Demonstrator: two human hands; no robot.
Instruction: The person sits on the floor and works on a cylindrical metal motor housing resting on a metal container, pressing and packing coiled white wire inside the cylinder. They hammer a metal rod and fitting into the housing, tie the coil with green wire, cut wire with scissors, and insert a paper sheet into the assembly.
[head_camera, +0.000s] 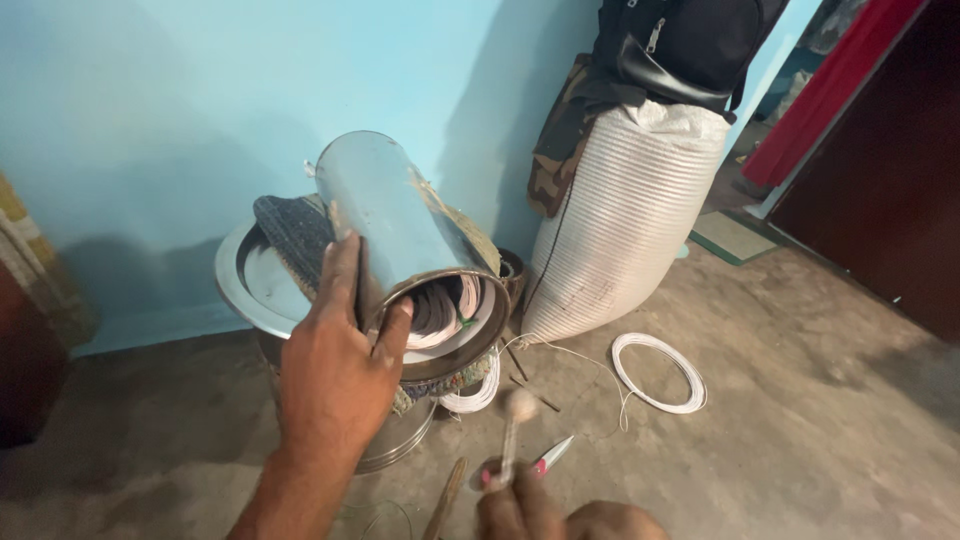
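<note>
The left hand (335, 375) has its grip wrapped around a shiny cylindrical steel tin (400, 240), tilted with its open mouth toward the camera (coils of white cord show inside). The tin hangs over a wide round steel plate (245, 285) that rests on a steel pot and carries a dark knitted cloth (295, 232). Low in the frame, the right hand (560, 518) pinches a thin blurred stick (512, 440). A loose coil of white wire (658, 373) lies on the concrete floor near a white woven sack (625, 215).
</note>
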